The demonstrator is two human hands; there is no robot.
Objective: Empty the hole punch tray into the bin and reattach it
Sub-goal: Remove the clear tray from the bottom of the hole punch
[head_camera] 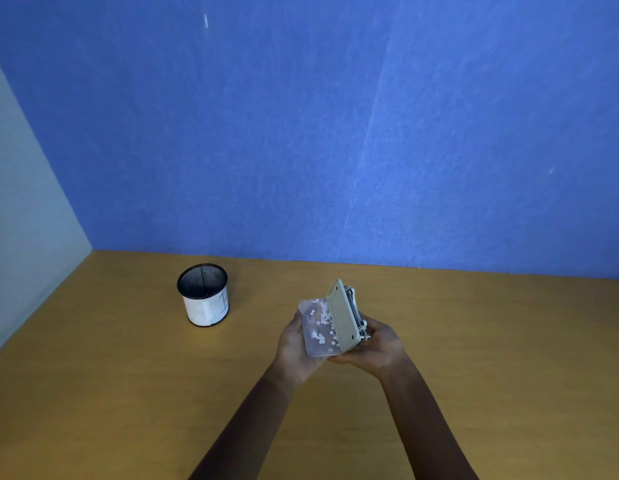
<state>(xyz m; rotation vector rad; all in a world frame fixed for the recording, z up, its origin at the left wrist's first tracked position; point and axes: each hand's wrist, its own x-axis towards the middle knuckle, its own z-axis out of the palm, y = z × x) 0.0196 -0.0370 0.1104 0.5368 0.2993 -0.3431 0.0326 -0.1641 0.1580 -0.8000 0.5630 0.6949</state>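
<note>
My left hand [296, 344] cups the clear tray [318, 327]; my right hand [377, 344] grips the punch [344, 315]. I should keep the tray level, because the bin [204, 296] stands well left of both hands.

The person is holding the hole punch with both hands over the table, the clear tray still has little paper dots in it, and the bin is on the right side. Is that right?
Almost. The bin stands on the left side of the table, not the right, as the head view shows. The rest holds: both hands, left hand and right hand, hold the hole punch, and the clear tray still has paper dots.
</note>
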